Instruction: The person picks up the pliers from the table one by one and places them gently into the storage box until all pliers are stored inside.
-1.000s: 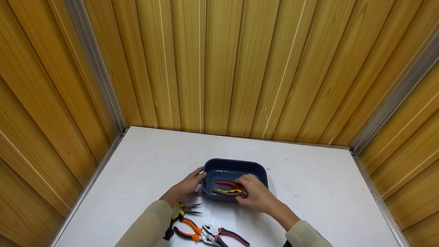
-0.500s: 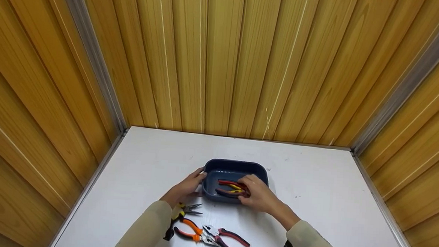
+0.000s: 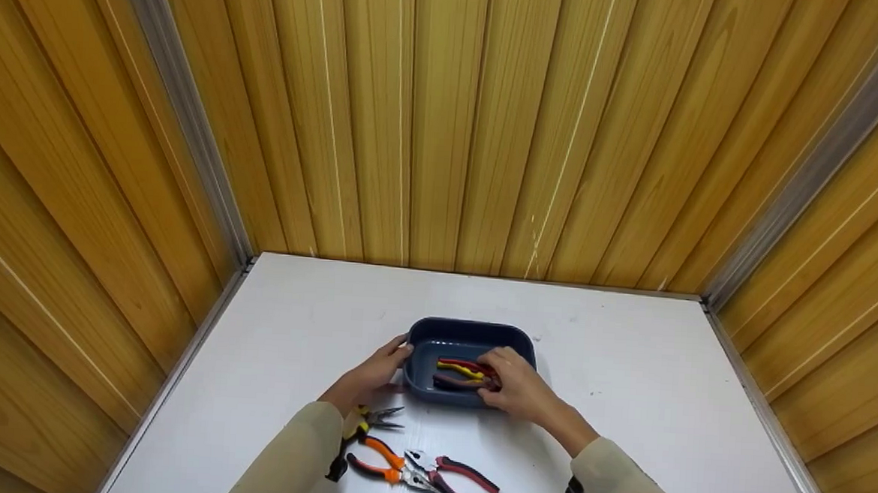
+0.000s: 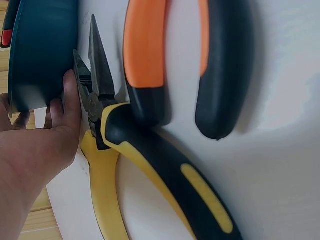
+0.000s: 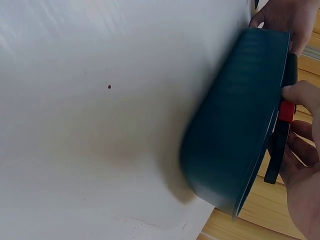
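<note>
On the white table stands a dark blue box. My left hand holds its left end, thumb at the rim and fingers along the outside. Inside the box, my right hand grips pliers by the right end, their red and dark handles pointing left. Yellow shows between these handles; I cannot tell whether it belongs to the same tool. In the right wrist view, the pliers show red and black at the rim, between thumb and fingers. Beside my left hand lie yellow-and-black long-nose pliers.
Nearer the front of the table lie orange-and-black pliers and red-and-black pliers, their metal heads overlapping. Wood-look panels enclose the table at the back and both sides.
My right hand has shifted slightly right with the pliers, and their handles have come closer together. The yellow part now shows nearer the red handle. My left hand stays on the box.
</note>
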The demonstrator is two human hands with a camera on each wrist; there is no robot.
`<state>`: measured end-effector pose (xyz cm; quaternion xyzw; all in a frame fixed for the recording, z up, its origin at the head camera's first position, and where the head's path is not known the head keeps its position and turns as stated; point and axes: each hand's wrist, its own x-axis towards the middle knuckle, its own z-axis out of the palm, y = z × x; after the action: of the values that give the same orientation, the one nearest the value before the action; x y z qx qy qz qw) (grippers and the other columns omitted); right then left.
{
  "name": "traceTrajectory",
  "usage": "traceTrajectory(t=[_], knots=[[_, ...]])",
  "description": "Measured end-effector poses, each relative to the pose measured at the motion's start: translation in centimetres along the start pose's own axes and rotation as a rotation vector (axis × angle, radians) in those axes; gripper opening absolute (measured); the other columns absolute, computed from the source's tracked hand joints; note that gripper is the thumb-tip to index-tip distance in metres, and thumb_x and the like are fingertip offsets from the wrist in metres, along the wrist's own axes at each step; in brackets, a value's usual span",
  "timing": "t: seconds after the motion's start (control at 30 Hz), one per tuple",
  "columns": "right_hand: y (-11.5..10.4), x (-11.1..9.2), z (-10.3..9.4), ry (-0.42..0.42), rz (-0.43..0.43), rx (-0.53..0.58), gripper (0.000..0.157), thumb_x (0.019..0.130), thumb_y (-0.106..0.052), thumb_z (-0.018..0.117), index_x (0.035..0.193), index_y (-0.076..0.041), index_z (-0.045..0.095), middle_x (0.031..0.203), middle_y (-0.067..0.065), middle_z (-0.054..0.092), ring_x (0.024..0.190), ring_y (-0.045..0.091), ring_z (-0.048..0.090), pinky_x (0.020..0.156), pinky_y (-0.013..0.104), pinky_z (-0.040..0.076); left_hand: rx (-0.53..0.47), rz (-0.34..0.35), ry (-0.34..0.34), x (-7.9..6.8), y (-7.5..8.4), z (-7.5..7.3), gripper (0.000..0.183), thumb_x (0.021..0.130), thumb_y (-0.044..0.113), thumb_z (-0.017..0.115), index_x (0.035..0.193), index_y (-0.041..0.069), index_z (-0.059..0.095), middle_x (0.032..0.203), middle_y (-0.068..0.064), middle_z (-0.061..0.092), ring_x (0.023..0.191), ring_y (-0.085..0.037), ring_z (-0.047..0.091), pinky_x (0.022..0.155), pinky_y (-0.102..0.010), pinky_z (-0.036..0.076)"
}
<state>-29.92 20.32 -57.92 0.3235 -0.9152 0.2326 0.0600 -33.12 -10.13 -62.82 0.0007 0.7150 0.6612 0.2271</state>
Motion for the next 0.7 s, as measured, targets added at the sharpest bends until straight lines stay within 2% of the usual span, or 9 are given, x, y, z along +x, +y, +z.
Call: traceTrajectory(t=[0.37, 0.7], knots=[[0.6, -0.2, 0.0, -0.006, 0.025, 0.020, 0.042, 0.090, -0.018, 0.086, 0.125, -0.002, 0.069, 0.117, 0.008, 0.068, 0.109, 0.024, 0.060, 0.092, 0.047, 0.055, -0.012, -0.020, 0.013, 0.1, -0.2, -0.3, 0.063, 0.115, 0.041, 0.044, 0.171, 0.019, 0.024, 0.167, -0.021, 0.035, 0.151, -0.039, 0.037, 0.094, -0.048, 0.057], [1.1, -0.1, 0.4, 0.014, 0.022, 0.029, 0.041, 0.088, -0.017, 0.087, 0.123, -0.003, 0.070, 0.114, 0.007, 0.069, 0.105, 0.022, 0.060, 0.089, 0.046, 0.055, -0.024, -0.007, 0.006, -0.2, -0.1, -0.2, 0.063, 0.116, 0.040, 0.044, 0.171, 0.018, 0.023, 0.168, -0.022, 0.034, 0.153, -0.039, 0.035, 0.094, -0.049, 0.056]])
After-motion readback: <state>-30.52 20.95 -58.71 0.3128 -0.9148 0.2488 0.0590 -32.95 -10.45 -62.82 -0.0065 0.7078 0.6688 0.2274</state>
